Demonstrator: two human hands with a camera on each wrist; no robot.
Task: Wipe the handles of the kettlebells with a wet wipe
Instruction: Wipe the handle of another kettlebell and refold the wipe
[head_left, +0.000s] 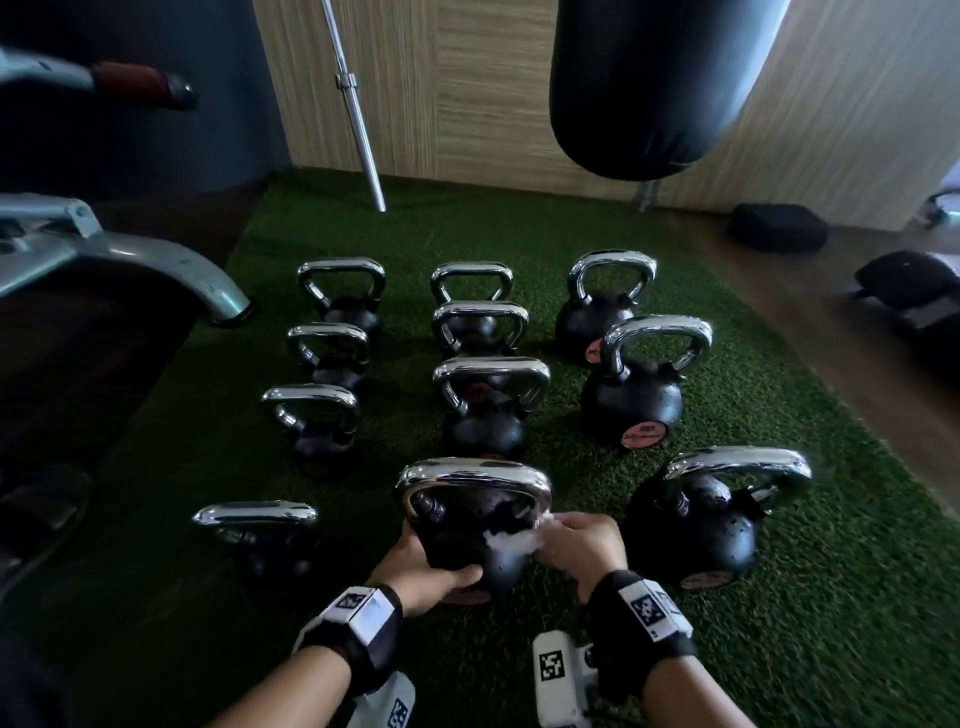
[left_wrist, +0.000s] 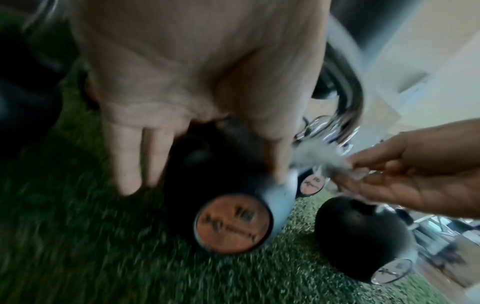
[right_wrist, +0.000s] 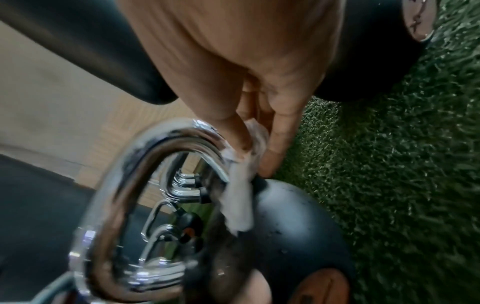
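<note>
My left hand (head_left: 415, 569) cups the tilted kettlebell (head_left: 470, 540) steady while my right hand (head_left: 582, 543) pinches the wet wipe (head_left: 511, 540) against its handle (head_left: 472, 478).

A gym corner. Rows of chrome-handled kettlebells (head_left: 480, 410) stand on green artificial turf (head_left: 810, 597); a black punching bag (head_left: 654, 83) hangs above, and a steel barbell (head_left: 353, 104) leans against a wood-panelled wall (head_left: 483, 88).

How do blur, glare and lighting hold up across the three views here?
Head view: dim, bent at the edges, glare on the chrome handle. Left wrist view: heavy motion blur on the left hand and turf. Right wrist view: the wipe is soft; the right hand is close and blurred.
</note>
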